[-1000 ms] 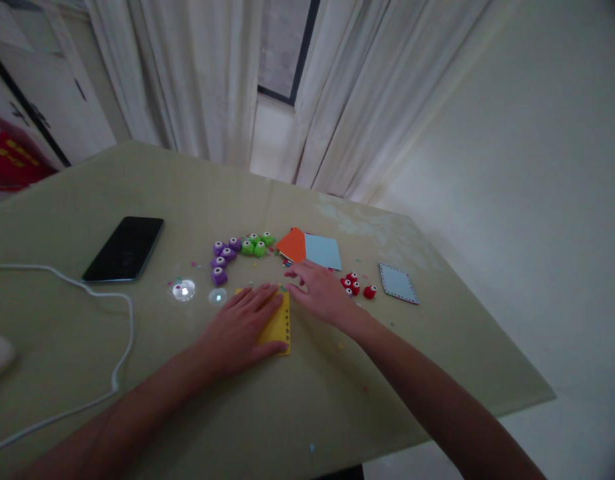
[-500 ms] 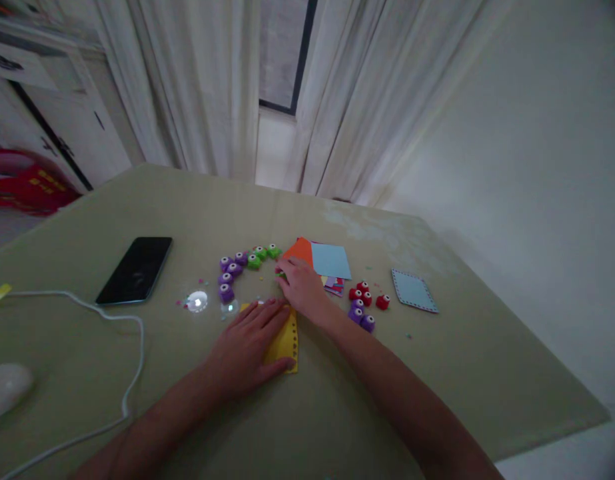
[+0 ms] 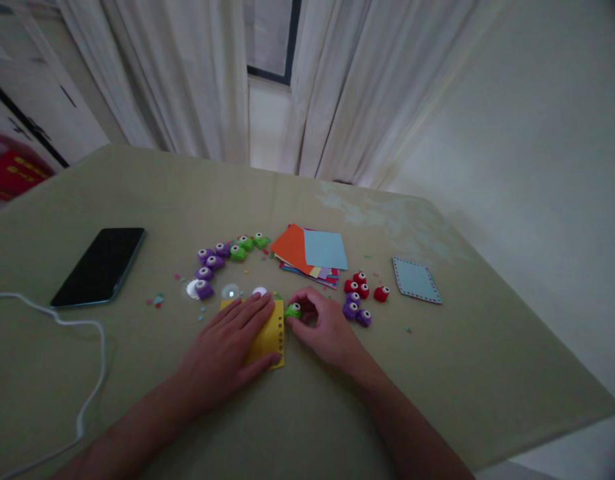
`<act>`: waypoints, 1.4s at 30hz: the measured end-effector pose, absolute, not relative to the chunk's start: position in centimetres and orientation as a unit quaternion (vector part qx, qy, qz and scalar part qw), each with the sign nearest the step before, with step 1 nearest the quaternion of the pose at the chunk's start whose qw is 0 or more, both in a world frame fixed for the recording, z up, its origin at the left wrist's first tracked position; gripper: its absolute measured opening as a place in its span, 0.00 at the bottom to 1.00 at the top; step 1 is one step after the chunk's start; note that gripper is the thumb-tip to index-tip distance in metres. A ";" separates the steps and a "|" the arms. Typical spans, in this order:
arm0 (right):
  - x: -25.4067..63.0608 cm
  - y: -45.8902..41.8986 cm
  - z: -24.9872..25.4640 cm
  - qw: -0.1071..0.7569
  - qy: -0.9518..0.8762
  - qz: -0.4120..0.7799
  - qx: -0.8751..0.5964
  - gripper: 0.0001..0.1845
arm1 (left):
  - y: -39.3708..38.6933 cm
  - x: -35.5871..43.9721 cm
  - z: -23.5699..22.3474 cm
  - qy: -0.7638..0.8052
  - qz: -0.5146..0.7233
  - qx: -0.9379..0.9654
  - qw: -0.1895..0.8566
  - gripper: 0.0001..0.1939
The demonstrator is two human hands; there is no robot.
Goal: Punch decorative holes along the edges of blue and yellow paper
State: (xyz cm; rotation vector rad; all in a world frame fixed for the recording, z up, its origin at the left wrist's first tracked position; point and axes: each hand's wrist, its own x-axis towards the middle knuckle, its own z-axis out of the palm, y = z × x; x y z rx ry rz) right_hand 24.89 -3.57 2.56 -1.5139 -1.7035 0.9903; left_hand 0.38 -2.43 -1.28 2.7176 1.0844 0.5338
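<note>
My left hand (image 3: 237,333) lies flat with fingers stretched over a yellow sheet of paper (image 3: 273,337), pressing it to the table. A row of small punched holes runs down the sheet's right edge. Between the thumb and fingers of my right hand (image 3: 322,323) is a small green craft punch (image 3: 292,311) with an eye on top, at the sheet's upper right edge. Whether paper sits inside the punch I cannot tell. Purple punches (image 3: 204,273) and green punches (image 3: 238,253) form a curve beyond my left hand. Red punches (image 3: 362,291) and more purple punches (image 3: 352,310) cluster to the right.
A stack of coloured paper (image 3: 325,250) lies beyond my right hand. Farther right is a light blue square (image 3: 417,280) with punched edges. A black phone (image 3: 100,267) and a white cable (image 3: 90,393) lie left. Clear discs (image 3: 230,291) and paper bits are scattered about.
My right hand has come back toward me from beside the orange paper, bringing the green craft punch to the yellow sheet's edge. My left hand stays on the sheet. The view has shifted slightly.
</note>
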 end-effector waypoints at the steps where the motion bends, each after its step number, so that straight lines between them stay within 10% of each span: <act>1: 24.7 -3.5 2.6 0.331 -0.638 0.400 -0.568 0.12 | -2.4 0.4 -1.2 0.362 0.182 0.911 0.081 0.40; 42: 25.5 -3.9 3.1 0.299 -0.702 0.370 -0.530 0.18 | -2.6 0.6 -0.8 0.377 0.158 0.906 0.111 0.32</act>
